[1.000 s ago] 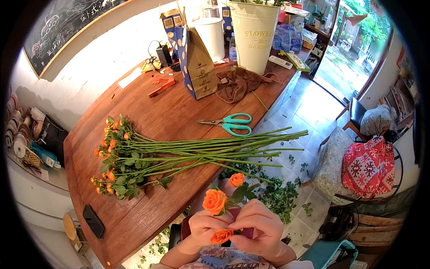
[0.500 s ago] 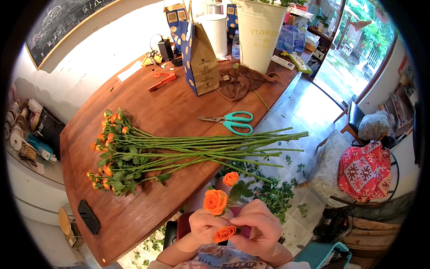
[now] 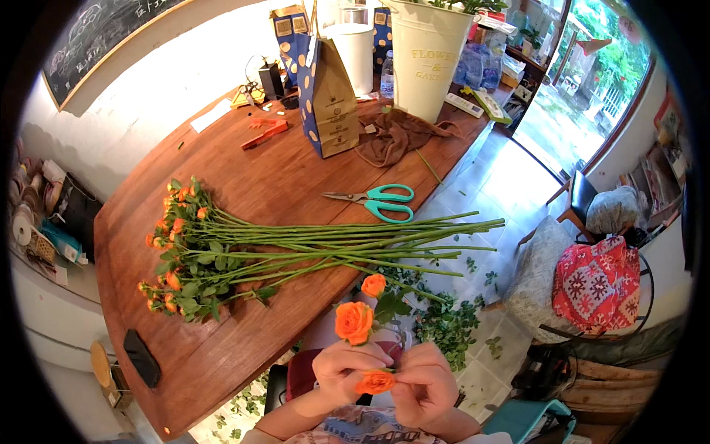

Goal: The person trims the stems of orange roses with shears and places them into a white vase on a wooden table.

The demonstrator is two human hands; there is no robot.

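Observation:
Close to my body, my left hand [image 3: 342,370] is closed around the stem of a spray of orange roses. A large orange rose [image 3: 354,323] rises above its fingers, and a smaller orange rose [image 3: 373,285] with green leaves [image 3: 390,307] stands farther up. The lower orange rose [image 3: 375,382] lies between both hands. Fingers of my right hand [image 3: 425,385] are pinched together at that bloom's right edge; their exact grip is partly hidden. On the table, a bundle of orange roses [image 3: 172,280] lies with long stems [image 3: 355,240] pointing right. Turquoise-handled scissors [image 3: 373,201] rest behind the stems.
On the wooden table [image 3: 244,355] stand a dotted paper bag [image 3: 329,103] and a cream flower bucket [image 3: 429,63], with a brown cloth [image 3: 396,137] beside them. A red tool [image 3: 264,135] and black phone [image 3: 142,358] lie there too. Cut leaves [image 3: 447,329] litter the floor.
My right hand's fingers have drawn together and shifted to the lower rose's right edge. The lower rose has turned slightly. My left hand keeps its hold, and the whole view has shifted a little.

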